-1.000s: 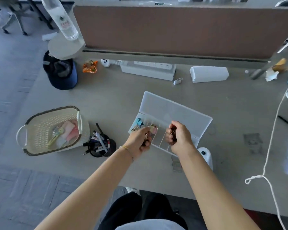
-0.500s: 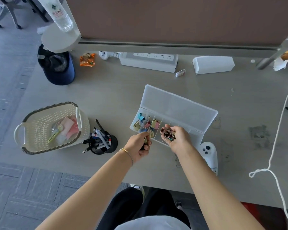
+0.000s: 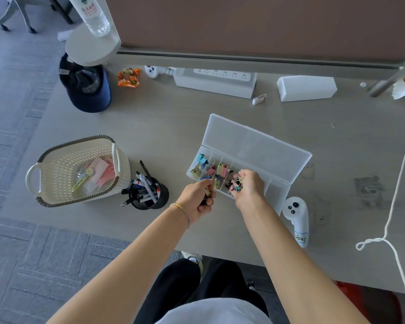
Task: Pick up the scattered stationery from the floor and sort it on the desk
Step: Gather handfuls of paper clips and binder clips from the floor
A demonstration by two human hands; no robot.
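A clear box (image 3: 255,146) lies open on the table (image 3: 164,127), its lid folded back, with coloured clips (image 3: 211,170) in its left compartments. The right hand (image 3: 249,188) hovers over the middle compartments, fingers curled round a cluster of small clips (image 3: 236,184). The left hand (image 3: 198,198) sits at the box's near edge, fingers curled, pinching a gold clip (image 3: 207,192). Left of the box stands a black cup (image 3: 160,197) full of pens (image 3: 145,183), and beside that a cream basket (image 3: 56,164) holding notes and small items. A white controller (image 3: 296,218) lies just right of the box.
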